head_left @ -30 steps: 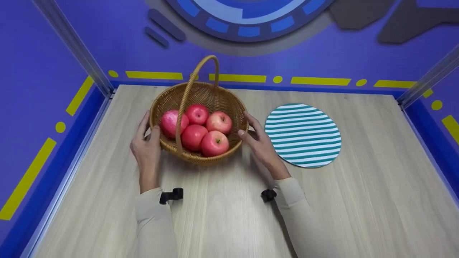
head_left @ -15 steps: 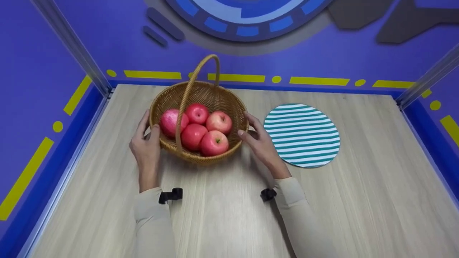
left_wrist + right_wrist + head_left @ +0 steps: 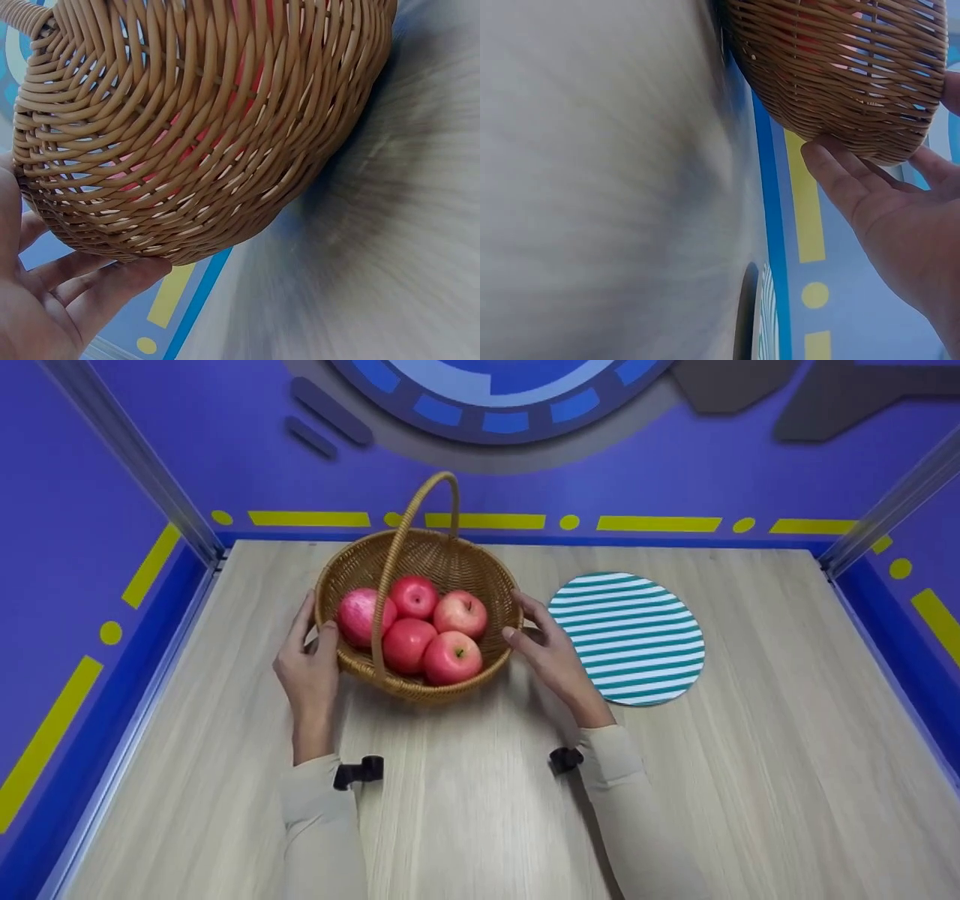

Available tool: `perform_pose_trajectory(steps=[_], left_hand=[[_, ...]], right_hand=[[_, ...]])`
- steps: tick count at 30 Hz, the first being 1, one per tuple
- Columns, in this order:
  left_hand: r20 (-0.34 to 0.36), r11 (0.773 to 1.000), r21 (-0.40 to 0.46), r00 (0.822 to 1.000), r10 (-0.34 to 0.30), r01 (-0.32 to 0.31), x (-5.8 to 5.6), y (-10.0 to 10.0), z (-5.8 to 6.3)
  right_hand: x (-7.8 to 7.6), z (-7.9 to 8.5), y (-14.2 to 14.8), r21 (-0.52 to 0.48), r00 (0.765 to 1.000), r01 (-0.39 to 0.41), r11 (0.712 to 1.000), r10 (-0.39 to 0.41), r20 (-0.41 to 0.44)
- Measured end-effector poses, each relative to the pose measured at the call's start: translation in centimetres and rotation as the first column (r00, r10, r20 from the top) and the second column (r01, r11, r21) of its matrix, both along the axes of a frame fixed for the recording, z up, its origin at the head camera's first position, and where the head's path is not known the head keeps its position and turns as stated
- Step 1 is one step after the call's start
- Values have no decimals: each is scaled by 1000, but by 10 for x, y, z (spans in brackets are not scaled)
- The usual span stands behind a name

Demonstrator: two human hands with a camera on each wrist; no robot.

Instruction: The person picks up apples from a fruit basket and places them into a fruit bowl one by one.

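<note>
wicker basket (image 3: 427,559) near the far edge of the tabletop (image 3: 465,817), left of its middle, held between both hands. left hand (image 3: 309,666) grips its left side, thumb at the rim, other fingers against the outer wall. right hand (image 3: 553,658) grips the right side same way, thumb at the rim, fingers on the outside; wrist views show fingertips of both hands against the weave. can't tell whether the basket's base touches the tabletop. five red apples (image 3: 408,646) inside, bunched toward the near left part, touching or nearly so. tall handle (image 3: 391,562) arches over the basket, its near end passing in front of the leftmost apple. round mat (image 3: 637,634), green and white stripes, lies flat toward the far edge, right of the basket and apart from it; right hand and wrist cover part of its left border in the head view. light sleeves on both arms, small black mount (image 3: 363,771) at each cuff. blue wall (image 3: 517,495) with yellow marks behind the far edge.
</note>
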State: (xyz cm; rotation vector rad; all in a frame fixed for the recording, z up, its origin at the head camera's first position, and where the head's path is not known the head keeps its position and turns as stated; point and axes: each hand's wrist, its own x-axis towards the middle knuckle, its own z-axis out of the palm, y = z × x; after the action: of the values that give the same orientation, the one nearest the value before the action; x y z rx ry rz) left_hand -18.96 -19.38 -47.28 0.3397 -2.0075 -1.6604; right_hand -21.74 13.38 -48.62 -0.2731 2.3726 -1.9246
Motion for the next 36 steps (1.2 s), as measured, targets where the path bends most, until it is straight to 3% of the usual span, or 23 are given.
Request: perform_pose_trajectory(steps=[6, 15, 25, 36], left_hand=[[4, 999, 5, 999, -35, 35, 1, 5, 3], [-27, 997, -36, 998, -65, 64, -1, 12, -4], [-22, 994, -65, 995, -95, 93, -4, 22, -4], [-47, 980, -97, 983, -178, 173, -5, 30, -6]], right_hand=[[-1, 2, 9, 13, 1000, -6, 1000, 6, -21], [-2, 2, 17, 36, 999, 27, 999, -26, -38], [-3, 4, 20, 48, 996, 88, 995, -89, 2], [-5, 8, 26, 87, 991, 125, 988, -128, 32]])
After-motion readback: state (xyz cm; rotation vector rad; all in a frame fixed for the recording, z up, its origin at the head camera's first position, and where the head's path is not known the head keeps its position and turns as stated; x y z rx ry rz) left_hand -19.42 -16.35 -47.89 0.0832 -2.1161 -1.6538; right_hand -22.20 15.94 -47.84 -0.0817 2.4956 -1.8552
